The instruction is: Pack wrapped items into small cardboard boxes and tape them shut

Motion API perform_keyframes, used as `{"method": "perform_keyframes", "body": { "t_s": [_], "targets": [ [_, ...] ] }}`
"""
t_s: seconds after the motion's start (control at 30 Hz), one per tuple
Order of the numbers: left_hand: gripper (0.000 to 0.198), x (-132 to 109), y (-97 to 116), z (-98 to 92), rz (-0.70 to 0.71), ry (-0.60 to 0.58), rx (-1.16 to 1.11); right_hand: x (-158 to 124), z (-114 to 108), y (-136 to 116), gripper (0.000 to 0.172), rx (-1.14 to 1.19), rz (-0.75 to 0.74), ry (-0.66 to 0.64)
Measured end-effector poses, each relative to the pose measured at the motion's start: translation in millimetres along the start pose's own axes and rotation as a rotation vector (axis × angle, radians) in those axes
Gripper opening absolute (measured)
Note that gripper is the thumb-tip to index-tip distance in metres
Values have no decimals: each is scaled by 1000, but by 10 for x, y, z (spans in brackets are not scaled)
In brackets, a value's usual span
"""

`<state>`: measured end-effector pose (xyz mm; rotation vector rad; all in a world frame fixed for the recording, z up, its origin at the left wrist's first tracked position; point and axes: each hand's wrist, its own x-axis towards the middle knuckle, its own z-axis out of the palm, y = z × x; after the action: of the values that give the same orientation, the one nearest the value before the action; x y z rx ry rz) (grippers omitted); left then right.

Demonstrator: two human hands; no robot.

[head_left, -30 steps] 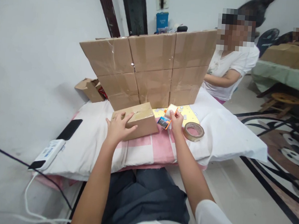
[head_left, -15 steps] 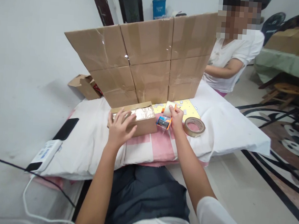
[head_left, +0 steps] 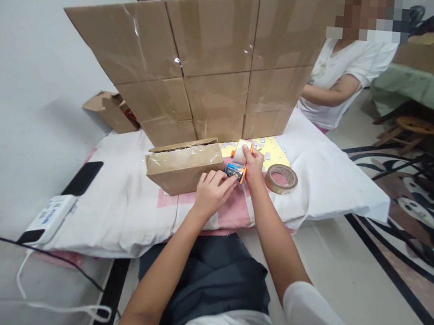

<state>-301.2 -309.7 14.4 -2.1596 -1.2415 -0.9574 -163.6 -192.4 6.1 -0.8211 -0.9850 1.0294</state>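
Observation:
My right hand (head_left: 253,163) is closed round an orange tape dispenser (head_left: 239,160) with a roll of clear tape, held just right of a small cardboard box (head_left: 181,165) that lies on the white and pink cloth (head_left: 130,211). My left hand (head_left: 210,192) is in front of the box's right end, its fingers curled and pinching at the dispenser's blue front end; what it pinches is too small to make out. A brown tape roll (head_left: 281,178) lies to the right of my right hand.
A wall of stacked cardboard boxes (head_left: 209,67) stands behind the small box. A person in a white shirt (head_left: 339,87) sits at the far right. A black phone (head_left: 82,178) and a white device (head_left: 45,218) with cables lie at the left. An open carton (head_left: 110,111) sits by the wall.
My left hand left the top of the small box and moved right to the dispenser. The head moved closer and lower. My right hand kept hold of the dispenser.

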Motion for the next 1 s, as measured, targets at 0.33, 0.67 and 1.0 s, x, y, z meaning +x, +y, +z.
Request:
{"method": "perform_keyframes", "body": {
  "t_s": [0.33, 0.67, 1.0],
  "targets": [
    [22, -55, 61, -15, -28, 49, -139, -68, 54, -43, 62, -16, -51, 34],
    [22, 26, 337, -157, -782, -36, -1015, -111, 34, -158, 64, -89, -130, 113],
    [26, -50, 501, -23, -1132, 167, -1218, -142, -23, -93, 60, -127, -261, 95]
  ]
}}
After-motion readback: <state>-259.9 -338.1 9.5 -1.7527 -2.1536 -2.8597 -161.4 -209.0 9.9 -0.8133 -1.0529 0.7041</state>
